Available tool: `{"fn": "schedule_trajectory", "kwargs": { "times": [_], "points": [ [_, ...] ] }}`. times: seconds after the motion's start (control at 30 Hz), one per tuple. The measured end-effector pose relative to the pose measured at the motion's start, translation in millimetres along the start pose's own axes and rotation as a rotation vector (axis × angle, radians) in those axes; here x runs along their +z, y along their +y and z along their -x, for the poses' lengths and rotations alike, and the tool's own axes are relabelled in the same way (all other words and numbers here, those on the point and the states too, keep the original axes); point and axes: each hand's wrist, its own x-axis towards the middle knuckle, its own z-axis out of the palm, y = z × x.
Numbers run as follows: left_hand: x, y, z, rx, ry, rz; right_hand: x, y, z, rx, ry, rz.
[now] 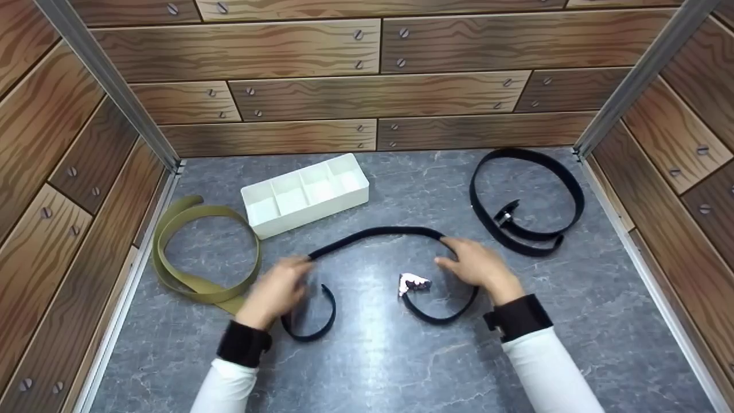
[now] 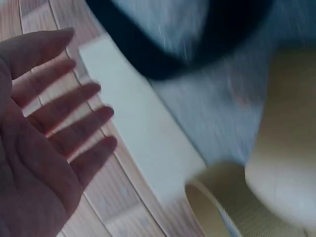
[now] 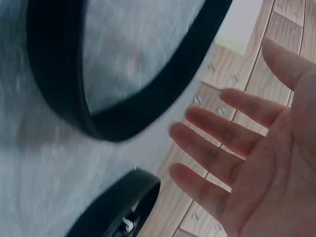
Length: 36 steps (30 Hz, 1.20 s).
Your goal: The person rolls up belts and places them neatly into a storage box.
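A black belt (image 1: pixel 390 230) stands on its edge in an open curve across the middle of the grey floor, its shiny silver buckle (image 1: pixel 414 283) inside the right bend. My left hand (image 1: pixel 281 289), blurred in the head view, is over the belt's left bend. In the left wrist view the fingers (image 2: pixel 74 108) are spread and straight, with the band beyond them. At the right bend is my right hand (image 1: pixel 479 264), fingertips overlapping the band in the head view. Its palm (image 3: pixel 266 173) shows bare in the right wrist view, fingers extended and apart.
An olive belt (image 1: pixel 198 287) lies coiled at the left, beside my left wrist. Behind it sits a white divided box (image 1: pixel 312 213). Another black belt (image 1: pixel 519 153) is looped at the back right. Wood-patterned walls (image 1: pixel 275 51) enclose the back and sides.
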Motion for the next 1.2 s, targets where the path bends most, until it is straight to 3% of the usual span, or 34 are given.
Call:
{"fn": "schedule_trajectory", "kwargs": {
  "times": [0.17, 0.4, 0.57, 0.7, 0.87, 1.2],
  "points": [
    [22.1, 10.0, -4.1, 0.138, -0.101, -0.02, 18.5, -14.8, 3.3, -0.025, -0.08, -0.036],
    [39.4, 12.2, -7.5, 0.205, -0.034, -0.106, 46.4, -39.1, 8.1, -0.063, -0.154, 0.076],
    [45.1, 14.6, -14.7, 0.251, -0.017, -0.16, 61.1, -51.7, 10.6, -0.074, -0.135, 0.183],
    [48.6, 12.4, -19.0, 0.228, 0.001, -0.191, 63.0, -49.3, 8.5, -0.088, -0.113, 0.195],
    [47.4, 2.4, -18.4, 0.133, 0.079, -0.222, 51.7, -32.3, 4.7, -0.056, -0.086, 0.149],
    [48.5, -4.2, -16.9, 0.058, 0.193, -0.281, 30.8, 8.0, -6.1, 0.062, 0.033, 0.161]
  ]
}}
